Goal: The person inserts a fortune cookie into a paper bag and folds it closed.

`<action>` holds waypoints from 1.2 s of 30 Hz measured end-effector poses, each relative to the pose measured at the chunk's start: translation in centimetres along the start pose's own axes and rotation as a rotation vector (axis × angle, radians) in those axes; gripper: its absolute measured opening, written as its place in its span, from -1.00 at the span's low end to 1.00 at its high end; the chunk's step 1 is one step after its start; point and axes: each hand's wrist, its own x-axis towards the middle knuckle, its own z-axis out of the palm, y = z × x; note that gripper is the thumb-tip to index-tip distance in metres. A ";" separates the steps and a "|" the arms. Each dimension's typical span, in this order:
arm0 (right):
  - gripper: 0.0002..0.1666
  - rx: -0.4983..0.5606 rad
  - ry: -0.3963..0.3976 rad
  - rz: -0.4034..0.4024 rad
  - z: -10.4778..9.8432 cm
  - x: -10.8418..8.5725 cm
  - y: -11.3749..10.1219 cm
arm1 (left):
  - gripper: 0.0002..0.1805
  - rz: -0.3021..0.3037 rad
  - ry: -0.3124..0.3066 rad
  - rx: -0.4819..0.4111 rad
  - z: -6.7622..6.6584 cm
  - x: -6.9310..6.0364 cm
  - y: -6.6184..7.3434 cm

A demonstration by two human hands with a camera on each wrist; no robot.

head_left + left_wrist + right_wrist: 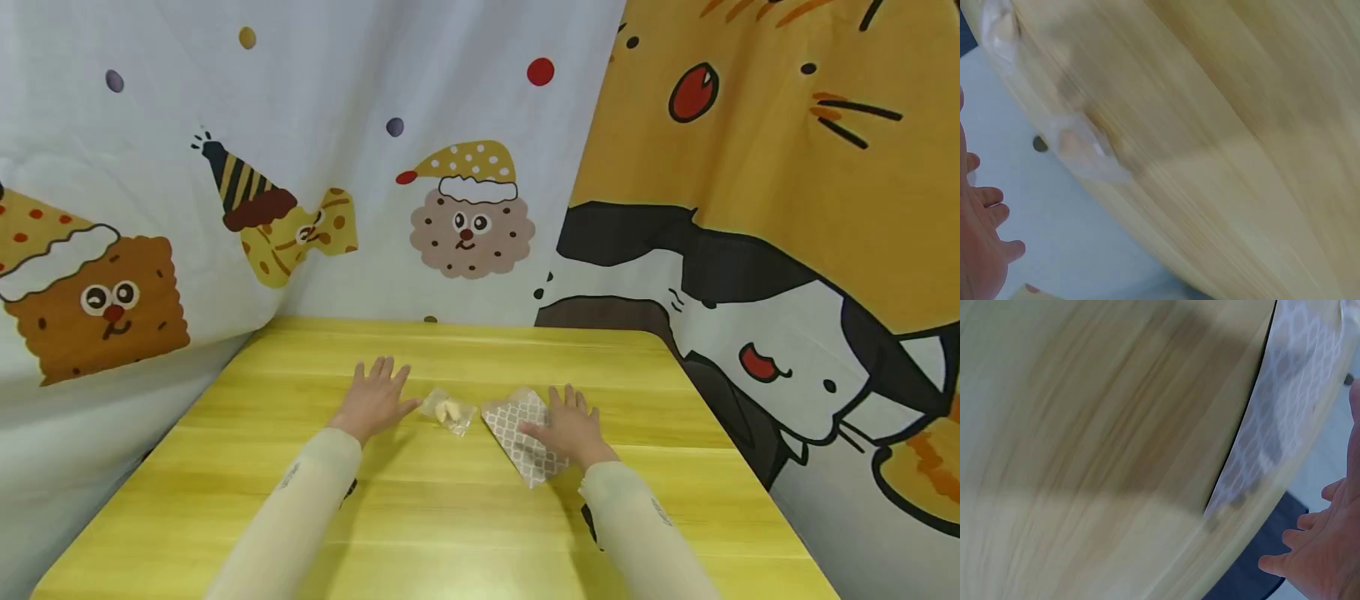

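Observation:
A small clear packet (448,411) with pale pieces inside lies near the middle of the table. My left hand (372,400) is just left of it, fingers spread and straight, holding nothing. In the left wrist view the packet (1082,149) looks blurred, and that hand (982,231) shows at the left edge. A flat grey-and-white lattice-patterned bag (513,425) lies to the packet's right. Over its right side extends my right hand (572,429), with fingers extended and nothing gripped. The right wrist view shows the bag (1282,394) apart from the hand (1325,540).
Both things lie on a yellow wood-grain table (450,533). Behind it hangs a white cloth (337,100) printed with cartoon snacks, and on the right a cloth with cartoon cats (750,183). Another blurred whitish wrapper (1000,31) shows in the left wrist view's corner.

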 end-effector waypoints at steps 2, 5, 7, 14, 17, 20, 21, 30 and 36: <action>0.19 0.010 -0.007 -0.005 0.3 0.2 -0.7 | -0.19 0.016 0.004 -0.013 -0.2 0.4 0.5; 0.23 0.032 -0.025 0.002 0.7 0.3 -1.5 | -0.19 0.033 -0.004 -0.011 -0.6 0.9 1.2; 0.26 0.060 -0.032 0.019 1.0 0.3 -1.9 | -0.20 0.036 0.001 -0.013 -0.7 1.3 1.7; 0.40 0.093 -0.036 0.092 1.8 0.1 -2.6 | -0.20 0.054 -0.010 -0.078 -0.6 2.5 4.2; 0.42 0.093 -0.044 0.080 2.2 0.1 -2.5 | -0.19 0.062 -0.022 -0.100 -0.1 3.1 5.5; 0.41 0.072 -0.050 0.046 2.6 0.1 -2.1 | -0.20 0.078 -0.023 -0.129 0.1 3.6 6.8; 0.40 0.061 -0.047 0.032 2.7 0.2 -1.9 | -0.21 0.083 -0.018 -0.154 0.0 3.8 7.2; 0.35 0.017 -0.115 -0.091 3.0 -0.6 0.3 | -0.31 0.128 -0.084 -0.467 0.5 4.4 11.2; 0.32 0.010 -0.111 -0.129 2.4 -1.0 0.4 | -0.39 0.116 -0.102 -0.660 1.1 4.8 12.8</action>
